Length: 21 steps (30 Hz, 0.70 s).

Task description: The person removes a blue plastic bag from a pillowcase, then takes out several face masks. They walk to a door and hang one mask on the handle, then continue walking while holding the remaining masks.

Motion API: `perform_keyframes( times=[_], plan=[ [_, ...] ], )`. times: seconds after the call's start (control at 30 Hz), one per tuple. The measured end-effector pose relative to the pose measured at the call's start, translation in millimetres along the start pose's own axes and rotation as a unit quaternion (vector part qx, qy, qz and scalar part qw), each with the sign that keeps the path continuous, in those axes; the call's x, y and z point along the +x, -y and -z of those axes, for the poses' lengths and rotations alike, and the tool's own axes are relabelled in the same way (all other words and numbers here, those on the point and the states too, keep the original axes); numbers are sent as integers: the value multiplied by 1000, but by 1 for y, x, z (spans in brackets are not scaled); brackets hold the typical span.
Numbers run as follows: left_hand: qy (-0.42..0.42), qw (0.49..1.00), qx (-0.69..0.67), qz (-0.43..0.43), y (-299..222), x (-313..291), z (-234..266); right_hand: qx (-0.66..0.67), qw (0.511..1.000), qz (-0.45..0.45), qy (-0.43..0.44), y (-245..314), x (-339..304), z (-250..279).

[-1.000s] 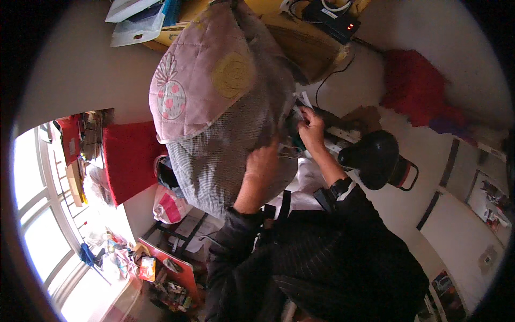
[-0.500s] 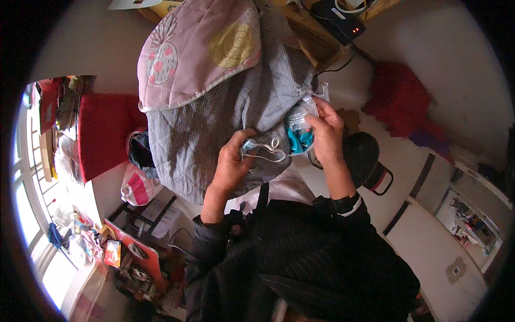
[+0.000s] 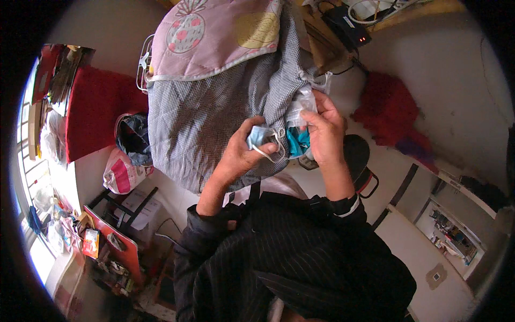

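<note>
My left hand (image 3: pixel 233 153) is closed around a light blue face mask (image 3: pixel 258 136), folded small, with its white ear loops hanging by the thumb. Just to the right, my right hand (image 3: pixel 328 131) pinches a clear plastic bag (image 3: pixel 301 108) by its side. Bunched teal material (image 3: pixel 298 143) lies low in the bag; I cannot make out what it is. Both hands are in front of a large grey checked cloth (image 3: pixel 204 129), which hangs in folds. A pink quilted flap (image 3: pixel 217 59) with fruit prints covers its top.
A black box (image 3: pixel 343 27) with red lights and cables sits on a wooden shelf at the upper right. Red cloth (image 3: pixel 389 104) hangs beyond my right hand. On the left are a red cover (image 3: pixel 99 112), a pink-and-white bag (image 3: pixel 126 172) and a cluttered window ledge.
My left hand has moved toward the plastic bag, and more of the mask shows in its grip. My right hand keeps hold of the bag. The whole view has shifted slightly.
</note>
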<state>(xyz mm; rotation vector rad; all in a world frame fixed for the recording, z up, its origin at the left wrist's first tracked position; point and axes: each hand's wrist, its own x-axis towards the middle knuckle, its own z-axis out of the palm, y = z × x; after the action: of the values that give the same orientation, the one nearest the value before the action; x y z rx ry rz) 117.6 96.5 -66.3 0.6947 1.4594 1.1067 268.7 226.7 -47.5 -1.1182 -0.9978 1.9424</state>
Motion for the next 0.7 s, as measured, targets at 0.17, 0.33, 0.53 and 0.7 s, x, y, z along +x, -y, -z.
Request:
perform_keyframes(
  times=[0.17, 0.33, 0.53, 0.7],
  plan=[
    [-101, 994, 50, 14, 0, 2, -5, -137, 989, 51, 32, -11, -14, -16],
    [-163, 969, 155, -104, -11, -7, 1, -220, 967, 106, 66, -19, -27, -20],
    [-114, 982, 15, -149, -31, -22, 9, -276, 947, 152, 63, -32, -34, -30],
    [-86, 985, 94, -114, -37, -12, 6, -344, 896, 267, 83, -45, -35, -40]
  ],
)
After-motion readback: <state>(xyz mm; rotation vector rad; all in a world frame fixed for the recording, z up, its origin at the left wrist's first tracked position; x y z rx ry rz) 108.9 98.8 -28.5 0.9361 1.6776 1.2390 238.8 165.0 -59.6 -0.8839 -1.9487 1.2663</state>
